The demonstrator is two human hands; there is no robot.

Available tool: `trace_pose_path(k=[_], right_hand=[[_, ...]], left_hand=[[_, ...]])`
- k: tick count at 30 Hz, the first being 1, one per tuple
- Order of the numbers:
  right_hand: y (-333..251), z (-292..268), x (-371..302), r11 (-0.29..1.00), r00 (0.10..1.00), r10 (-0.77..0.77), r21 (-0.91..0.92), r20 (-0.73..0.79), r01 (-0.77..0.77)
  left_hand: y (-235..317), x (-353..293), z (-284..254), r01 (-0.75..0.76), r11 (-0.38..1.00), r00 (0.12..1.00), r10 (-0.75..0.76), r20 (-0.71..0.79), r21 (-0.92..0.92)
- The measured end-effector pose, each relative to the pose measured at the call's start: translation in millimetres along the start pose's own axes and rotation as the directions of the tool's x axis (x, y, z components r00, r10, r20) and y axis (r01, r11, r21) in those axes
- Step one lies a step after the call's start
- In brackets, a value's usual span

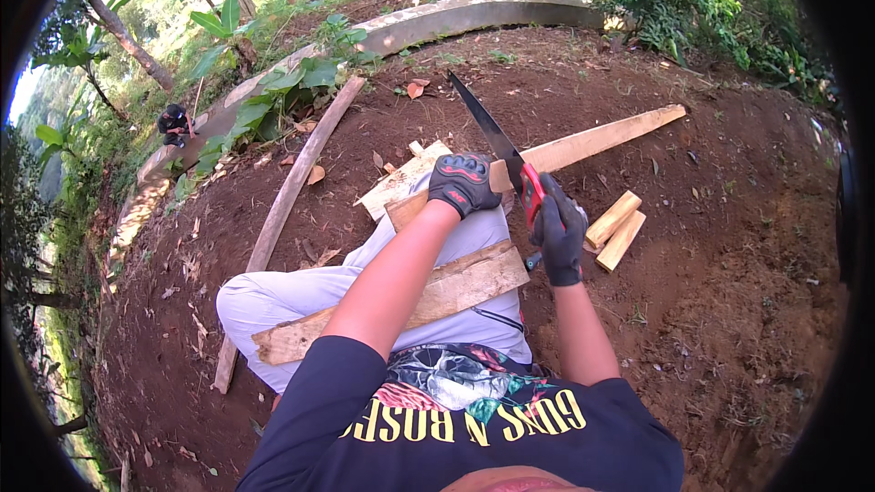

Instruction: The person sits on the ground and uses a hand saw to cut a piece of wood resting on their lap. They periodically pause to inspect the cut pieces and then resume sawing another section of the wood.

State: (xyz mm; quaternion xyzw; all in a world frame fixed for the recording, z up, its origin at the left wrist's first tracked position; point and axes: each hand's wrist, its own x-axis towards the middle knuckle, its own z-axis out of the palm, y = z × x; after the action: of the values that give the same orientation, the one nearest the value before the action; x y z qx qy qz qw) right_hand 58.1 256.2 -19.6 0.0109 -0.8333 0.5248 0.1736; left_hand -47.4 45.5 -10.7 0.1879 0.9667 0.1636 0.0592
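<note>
My left hand, in a black glove with red trim, is closed over a long wooden plank that slants up to the right. My right hand, gloved too, grips the red handle of a hand saw. The dark blade crosses the plank just right of my left hand, its tip pointing away and to the left. Whether the teeth are in the wood I cannot tell. Under and beyond my left hand lies a rough pale board. Another worn board rests across my lap, over grey trousers.
Two short wood blocks lie on brown soil right of my right hand. A long weathered plank stretches along the left. Beyond, a low concrete curb curves past plants. Another person is at the far left.
</note>
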Motion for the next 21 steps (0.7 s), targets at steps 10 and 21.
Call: trace_pose_path(k=[10, 21], right_hand=[[12.3, 23.0, 25.2, 0.994, 1.0, -0.015, 0.11, -0.023, 0.017], [-68.2, -126.6, -178.6, 0.97, 0.978, 0.196, -0.131, -0.078, -0.205]], left_hand=[[2.6, 1.9, -6.2, 0.001, 1.0, 0.999, -0.002, 0.046, 0.011], [6.1, -2.1, 2.1, -0.002, 0.999, 1.0, 0.002, -0.004, 0.045]])
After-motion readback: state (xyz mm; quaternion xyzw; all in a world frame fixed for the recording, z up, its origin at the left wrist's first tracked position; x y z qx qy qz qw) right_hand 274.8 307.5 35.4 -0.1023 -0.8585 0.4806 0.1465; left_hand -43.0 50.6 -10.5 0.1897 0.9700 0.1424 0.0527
